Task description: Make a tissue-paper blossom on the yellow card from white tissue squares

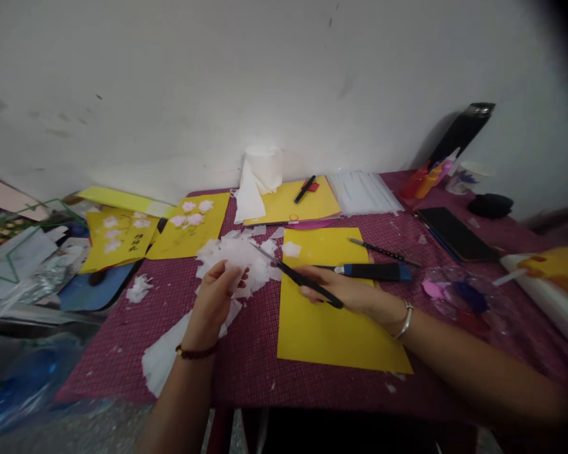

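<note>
My right hand (341,289) is wrapped around black-handled scissors (310,285), seen nearly edge-on, with the thin blades pointing up and left. Below them lies a yellow sheet (331,334). My left hand (220,287) is closed, thumb against curled fingers, over a pile of white tissue pieces (260,271). Whatever sits between those fingers is too small to make out. Partly beneath my left wrist, a larger white tissue sheet (170,353) rests on the checked cloth. One loose white piece (291,250) lies on the yellow sheet's upper left corner.
A blue-and-black handled tool (378,272) and a thin black brush (383,250) lie right of centre. Behind are a tissue roll (264,167) and a marker (305,189). Yellow flower cards (192,227) stand left; a phone (457,233) and paint palette (454,293) lie right.
</note>
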`<state>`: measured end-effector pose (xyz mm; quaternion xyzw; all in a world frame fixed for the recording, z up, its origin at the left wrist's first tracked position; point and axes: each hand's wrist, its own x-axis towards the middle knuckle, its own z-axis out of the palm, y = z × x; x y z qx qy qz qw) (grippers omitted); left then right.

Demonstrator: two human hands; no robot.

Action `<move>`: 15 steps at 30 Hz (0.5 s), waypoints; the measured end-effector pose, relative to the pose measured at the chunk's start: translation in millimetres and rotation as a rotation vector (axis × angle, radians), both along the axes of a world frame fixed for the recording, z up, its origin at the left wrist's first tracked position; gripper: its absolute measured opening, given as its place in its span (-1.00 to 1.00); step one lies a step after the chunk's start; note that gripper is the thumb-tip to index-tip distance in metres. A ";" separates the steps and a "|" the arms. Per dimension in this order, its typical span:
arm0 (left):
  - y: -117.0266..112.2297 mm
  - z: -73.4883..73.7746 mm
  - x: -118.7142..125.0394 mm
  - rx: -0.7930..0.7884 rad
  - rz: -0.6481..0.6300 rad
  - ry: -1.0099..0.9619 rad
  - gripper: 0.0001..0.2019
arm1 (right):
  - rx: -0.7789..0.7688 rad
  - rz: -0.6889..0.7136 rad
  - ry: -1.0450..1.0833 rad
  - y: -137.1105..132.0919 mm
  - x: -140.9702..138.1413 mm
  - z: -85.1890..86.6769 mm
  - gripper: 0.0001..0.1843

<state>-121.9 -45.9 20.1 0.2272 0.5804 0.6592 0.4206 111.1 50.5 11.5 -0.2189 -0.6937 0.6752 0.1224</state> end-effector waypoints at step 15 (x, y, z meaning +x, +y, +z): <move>-0.2 -6.6 1.0 0.067 -0.096 -0.013 -0.78 | 0.001 0.199 -0.015 -7.8 -2.2 13.7 -0.41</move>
